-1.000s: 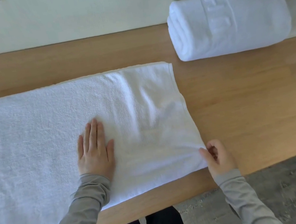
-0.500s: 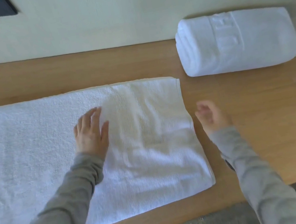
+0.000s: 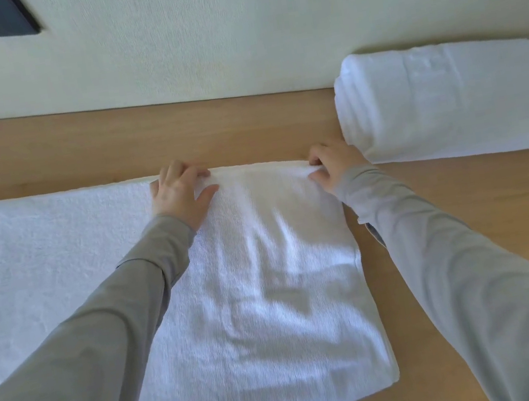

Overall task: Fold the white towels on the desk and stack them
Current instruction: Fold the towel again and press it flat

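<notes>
Left hand (image 3: 182,194), right hand (image 3: 333,163): grip on far edge of towel (image 3: 269,286).

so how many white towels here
2. A flat white terry towel lies centre-left, left hand and right hand gripping its far edge; a folded white towel sits far right by the wall.

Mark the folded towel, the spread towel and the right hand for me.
folded towel (image 3: 455,100), head view, middle of its top face.
spread towel (image 3: 269,286), head view, centre of its doubled right end.
right hand (image 3: 337,164), head view, back of the hand.
</notes>
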`<state>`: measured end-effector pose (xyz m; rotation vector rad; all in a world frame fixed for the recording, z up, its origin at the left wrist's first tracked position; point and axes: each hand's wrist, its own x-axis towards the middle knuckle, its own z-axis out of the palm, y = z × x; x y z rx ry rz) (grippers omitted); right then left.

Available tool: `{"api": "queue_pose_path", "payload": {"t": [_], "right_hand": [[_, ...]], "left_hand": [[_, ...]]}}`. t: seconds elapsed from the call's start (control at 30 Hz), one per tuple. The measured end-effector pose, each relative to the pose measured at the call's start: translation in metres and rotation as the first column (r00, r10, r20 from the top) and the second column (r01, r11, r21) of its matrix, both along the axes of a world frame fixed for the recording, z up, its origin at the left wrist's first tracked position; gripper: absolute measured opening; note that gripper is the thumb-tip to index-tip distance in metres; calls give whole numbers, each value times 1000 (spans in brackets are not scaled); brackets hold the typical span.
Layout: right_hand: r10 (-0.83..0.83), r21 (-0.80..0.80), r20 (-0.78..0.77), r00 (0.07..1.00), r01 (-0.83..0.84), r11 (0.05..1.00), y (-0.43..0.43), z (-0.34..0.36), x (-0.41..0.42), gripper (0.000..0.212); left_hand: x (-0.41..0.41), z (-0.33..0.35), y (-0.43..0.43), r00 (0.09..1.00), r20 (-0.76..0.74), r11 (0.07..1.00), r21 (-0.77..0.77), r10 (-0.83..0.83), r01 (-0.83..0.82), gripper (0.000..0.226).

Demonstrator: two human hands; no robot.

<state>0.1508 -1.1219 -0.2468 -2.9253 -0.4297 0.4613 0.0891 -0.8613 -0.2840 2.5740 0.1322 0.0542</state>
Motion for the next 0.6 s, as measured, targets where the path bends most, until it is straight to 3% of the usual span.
{"api": "queue_pose_path", "payload": {"t": [0.1, 0.23, 0.37, 0.6], "right_hand": [[-42, 42, 58, 997, 39, 998, -3, 6, 5, 16], [-31, -65, 8, 999, 31, 997, 2, -3, 3, 20], [-200, 59, 42, 979, 198, 978, 3, -15, -1, 26], [-407, 137, 38, 913, 398, 907, 6, -24, -5, 40]], "left_hand": [[-2, -6, -3, 999, 42, 999, 35, 27, -29, 23], [-7, -11, -8, 996, 87, 991, 124, 38, -48, 25], [-3, -11, -8, 995, 89, 982, 178, 52, -67, 28], [13, -11, -9, 993, 91, 974, 209, 73, -91, 21]]}}
